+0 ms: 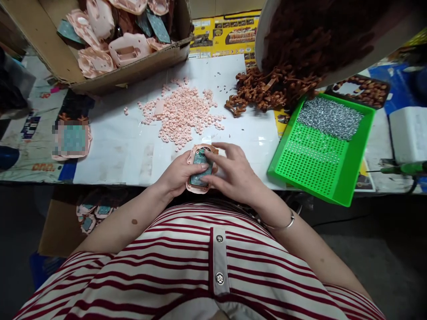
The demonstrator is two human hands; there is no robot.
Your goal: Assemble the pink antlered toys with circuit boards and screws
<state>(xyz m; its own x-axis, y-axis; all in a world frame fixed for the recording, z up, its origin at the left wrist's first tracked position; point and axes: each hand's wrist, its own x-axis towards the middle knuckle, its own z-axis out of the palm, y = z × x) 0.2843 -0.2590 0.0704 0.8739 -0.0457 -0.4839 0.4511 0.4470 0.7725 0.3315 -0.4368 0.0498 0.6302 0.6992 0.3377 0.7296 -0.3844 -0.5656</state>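
Note:
My left hand [176,174] grips a pink plastic casing [197,190] by its left side, just in front of the table edge. A teal panel [199,172] sits inside the casing, with a small green piece and dark parts near its top. The left thumb lies across the panel. My right hand [233,171] is closed around the casing's right side. Its index fingertip touches near the green piece, and its thumb rests low on the panel. Beyond both hands lies a loose pile of small pink plastic pieces [187,109] on white sheeting.
A cardboard box [130,66] of pink casings stands back left. Brown plastic parts [267,89] spill from a tilted tub. On the right, a green tray [320,155] holds metal screws [330,118], beside a green screwdriver [403,169]. Finished-looking casings [95,211] lie in a box below.

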